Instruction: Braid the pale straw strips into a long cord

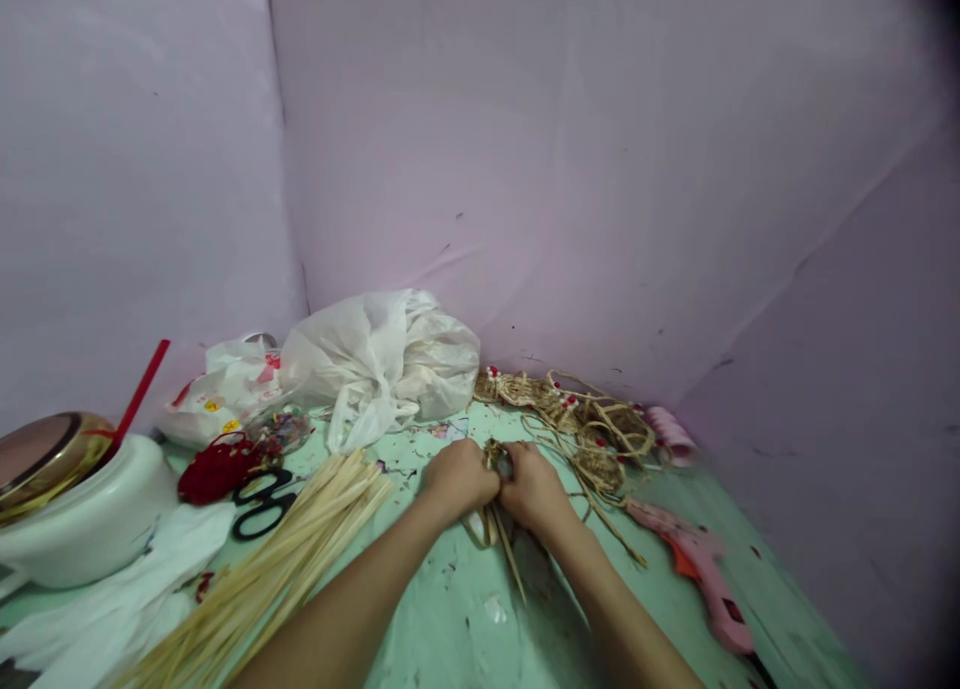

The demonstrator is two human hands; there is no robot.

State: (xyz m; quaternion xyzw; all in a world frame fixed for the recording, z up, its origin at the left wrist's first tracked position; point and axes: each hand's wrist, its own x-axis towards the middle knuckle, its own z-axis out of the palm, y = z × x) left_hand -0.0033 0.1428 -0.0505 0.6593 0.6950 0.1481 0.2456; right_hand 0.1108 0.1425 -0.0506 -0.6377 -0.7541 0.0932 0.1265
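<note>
Both my hands meet at the middle of the green tabletop, fingers curled together. Between them is a small woven straw piece, with flat straw strips trailing down toward me. My left hand pinches it from the left, and my right hand grips it from the right. Most of the piece is hidden by my fingers. Left of my left arm lies a bundle of pale straw strips. Beyond my right hand rest braided straw pieces with red and white beads.
A pink glue gun and a pink thread spool lie right. Leftward are black-handled scissors, red yarn, a white pot holding a red stick, and white cloth. A white plastic bag sits against the wall.
</note>
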